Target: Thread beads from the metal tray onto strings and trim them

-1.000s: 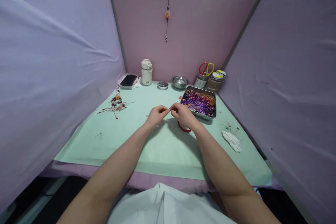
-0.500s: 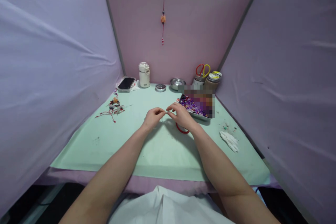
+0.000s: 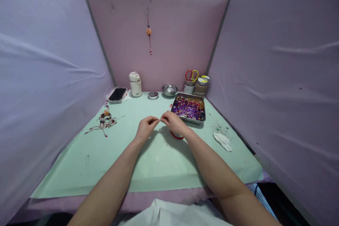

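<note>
Above the middle of the table, my left hand and my right hand are raised with fingertips nearly touching. Each has thumb and forefinger closed in a pinch. Whatever lies between them is too small to make out. Under my right hand, a red ring-shaped handle pokes out, the rest of it covered. Just beyond that hand stands a metal tray filled with purple, red and dark beads.
Beaded cords lie at the left, a phone behind them. Along the back stand a white flask, a small round tin, a steel bowl and jars beside scissors. A white cloth lies right. A beaded pendant hangs behind.
The camera view has shifted, so the scene sits further left and slightly lower. My right fingers have drawn closer together into a pinch; the hands stay fingertip to fingertip.
</note>
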Available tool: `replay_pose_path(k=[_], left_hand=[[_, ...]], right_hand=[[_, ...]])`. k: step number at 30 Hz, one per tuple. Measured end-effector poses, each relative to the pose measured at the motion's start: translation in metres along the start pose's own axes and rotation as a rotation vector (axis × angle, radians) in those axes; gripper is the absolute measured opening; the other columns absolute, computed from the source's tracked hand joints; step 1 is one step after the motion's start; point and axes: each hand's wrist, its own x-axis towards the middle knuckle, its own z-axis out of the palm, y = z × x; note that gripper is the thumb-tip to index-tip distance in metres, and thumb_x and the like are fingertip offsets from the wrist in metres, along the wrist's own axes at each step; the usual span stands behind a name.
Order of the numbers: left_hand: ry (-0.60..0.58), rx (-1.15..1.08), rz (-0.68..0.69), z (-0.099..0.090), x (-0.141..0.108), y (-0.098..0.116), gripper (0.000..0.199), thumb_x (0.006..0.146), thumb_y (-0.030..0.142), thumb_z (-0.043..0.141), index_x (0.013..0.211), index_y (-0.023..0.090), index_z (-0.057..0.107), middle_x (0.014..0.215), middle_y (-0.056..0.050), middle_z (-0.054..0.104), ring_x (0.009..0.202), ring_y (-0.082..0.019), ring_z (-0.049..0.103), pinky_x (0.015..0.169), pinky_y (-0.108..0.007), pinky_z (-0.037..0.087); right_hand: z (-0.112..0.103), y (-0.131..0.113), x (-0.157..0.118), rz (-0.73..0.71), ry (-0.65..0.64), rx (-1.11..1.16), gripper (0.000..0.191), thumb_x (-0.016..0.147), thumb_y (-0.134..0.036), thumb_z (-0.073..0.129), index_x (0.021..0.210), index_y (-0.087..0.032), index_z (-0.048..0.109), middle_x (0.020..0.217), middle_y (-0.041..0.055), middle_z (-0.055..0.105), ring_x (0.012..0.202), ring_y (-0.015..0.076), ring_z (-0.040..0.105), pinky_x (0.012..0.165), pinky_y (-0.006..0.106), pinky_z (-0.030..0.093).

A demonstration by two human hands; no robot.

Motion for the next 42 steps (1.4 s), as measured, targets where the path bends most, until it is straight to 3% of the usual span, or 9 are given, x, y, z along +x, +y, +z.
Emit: replay_pose_path(k=[4, 7, 12, 17, 22, 27, 33, 42], left_hand=[[0.012, 0.073, 0.014, -0.001, 0.001, -0.004, 0.024, 0.073, 0.038, 0.058, 0.075, 0.017, 0.068, 0.071, -0.003, 0.066, 0.065, -0.015, 0.053, 0.064, -0.027, 0.04], [0.025, 0.075, -0.001, -0.002, 0.002, -0.005, 0.024, 0.073, 0.039, 0.058, 0.075, 0.016, 0.068, 0.07, -0.003, 0.066, 0.065, -0.015, 0.054, 0.064, -0.027, 0.04], [0.07, 0.075, -0.028, -0.003, 0.004, -0.005, 0.026, 0.072, 0.041, 0.059, 0.074, 0.017, 0.068, 0.068, -0.003, 0.066, 0.063, -0.015, 0.054, 0.061, -0.027, 0.04], [0.092, 0.07, -0.02, -0.004, 0.003, -0.005, 0.024, 0.072, 0.039, 0.058, 0.074, 0.017, 0.068, 0.068, -0.002, 0.065, 0.062, -0.015, 0.053, 0.061, -0.026, 0.04], [0.108, 0.096, -0.034, -0.004, 0.003, -0.005, 0.023, 0.073, 0.038, 0.058, 0.075, 0.018, 0.068, 0.066, -0.001, 0.064, 0.061, -0.014, 0.052, 0.061, -0.026, 0.039], [0.119, 0.103, -0.043, -0.004, 0.003, -0.008, 0.022, 0.072, 0.038, 0.059, 0.074, 0.018, 0.068, 0.065, -0.001, 0.063, 0.061, -0.015, 0.051, 0.061, -0.026, 0.04], [0.126, 0.108, -0.068, -0.005, 0.002, -0.008, 0.022, 0.072, 0.038, 0.06, 0.073, 0.018, 0.068, 0.066, -0.001, 0.064, 0.063, -0.015, 0.052, 0.062, -0.026, 0.04], [0.127, 0.114, -0.082, -0.006, 0.003, -0.009, 0.024, 0.072, 0.04, 0.06, 0.075, 0.017, 0.067, 0.068, -0.002, 0.065, 0.063, -0.015, 0.052, 0.063, -0.027, 0.04]], right_hand=[[0.0, -0.001, 0.0, 0.041, -0.014, 0.022, 0.013, 0.087, -0.018, 0.054, 0.08, -0.016, 0.065, 0.08, 0.0038, 0.065, 0.076, 0.0133, 0.056, 0.071, 0.024, 0.039], [-0.013, -0.003, -0.001, 0.067, -0.014, 0.026, 0.012, 0.086, -0.018, 0.055, 0.084, -0.016, 0.066, 0.086, 0.0044, 0.068, 0.08, 0.0137, 0.059, 0.072, 0.023, 0.04], [-0.064, 0.011, -0.001, 0.161, -0.017, -0.119, 0.013, 0.083, -0.015, 0.054, 0.086, -0.018, 0.067, 0.092, 0.0046, 0.07, 0.081, 0.0145, 0.061, 0.07, 0.023, 0.04], [-0.101, 0.055, 0.012, 0.324, -0.098, -0.402, 0.014, 0.078, -0.014, 0.057, 0.083, -0.019, 0.069, 0.088, 0.004, 0.07, 0.08, 0.0156, 0.061, 0.067, 0.022, 0.038], [-0.093, 0.094, 0.02, 0.441, -0.196, -0.496, 0.011, 0.074, -0.015, 0.063, 0.078, -0.018, 0.072, 0.085, 0.0069, 0.071, 0.082, 0.0181, 0.063, 0.068, 0.022, 0.04], [-0.08, 0.112, 0.018, 0.449, -0.214, -0.529, 0.016, 0.074, -0.015, 0.062, 0.083, -0.021, 0.074, 0.091, 0.0069, 0.071, 0.086, 0.0191, 0.063, 0.07, 0.024, 0.041], [-0.072, 0.118, 0.011, 0.434, -0.237, -0.539, 0.013, 0.076, -0.021, 0.063, 0.084, -0.022, 0.074, 0.09, 0.0065, 0.072, 0.09, 0.0207, 0.063, 0.078, 0.028, 0.04], [-0.069, 0.107, 0.009, 0.409, -0.255, -0.567, 0.014, 0.078, -0.02, 0.06, 0.083, -0.02, 0.073, 0.094, 0.0095, 0.072, 0.09, 0.0217, 0.063, 0.084, 0.031, 0.036]])
